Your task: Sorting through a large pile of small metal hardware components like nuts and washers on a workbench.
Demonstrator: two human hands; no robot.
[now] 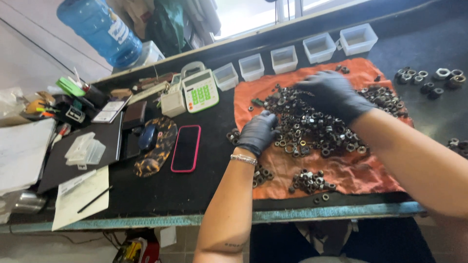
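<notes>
Both my hands wear black gloves and rest on a large heap of dark metal nuts (pixel 317 129) spread over an orange cloth (pixel 363 173). My left hand (pixel 258 132) is curled at the heap's left edge, fingers bent down among the nuts. My right hand (pixel 334 93) lies spread, palm down, on the heap's far side. What sits under either palm is hidden. A small separate cluster of nuts (pixel 311 181) lies near the cloth's front edge, another (pixel 262 174) by my left wrist.
A row of several clear plastic bins (pixel 284 59) lines the far edge. More nuts (pixel 431 80) lie on the black mat at right. Left of the cloth are a pink-cased phone (pixel 186 148), a calculator (pixel 200 90), papers and a blue water jug (pixel 100 30).
</notes>
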